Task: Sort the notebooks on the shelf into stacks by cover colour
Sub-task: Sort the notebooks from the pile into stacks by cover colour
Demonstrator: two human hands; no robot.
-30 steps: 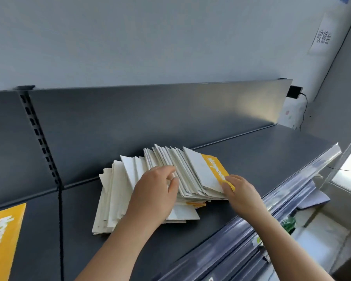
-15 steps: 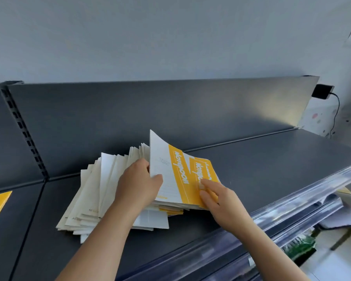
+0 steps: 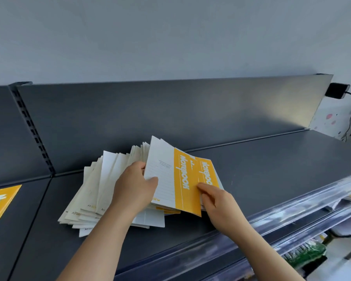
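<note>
A fanned pile of notebooks [image 3: 93, 191] lies on the dark grey shelf [image 3: 272, 169], most showing pale backs. My left hand [image 3: 133, 189] grips the left edge of a white and yellow notebook [image 3: 170, 179] and tilts it up from the pile. Behind it lies a second yellow notebook [image 3: 208, 171]. My right hand [image 3: 217, 201] rests its fingertips on the yellow covers at the pile's right side. Another yellow notebook [image 3: 0, 203] lies flat on the neighbouring shelf section at the far left.
The shelf has a dark back panel [image 3: 170, 110] and a clear plastic front rail [image 3: 292, 201]. A slotted upright [image 3: 31, 128] divides the two sections. A black box with a cable [image 3: 336, 91] hangs on the wall at right. Lower shelves hold goods.
A yellow-fronted notebook was lifted from the fanned pile and now stands tilted in my left hand. My right hand moved from the pile's right edge onto the yellow covers. The camera view shifted right.
</note>
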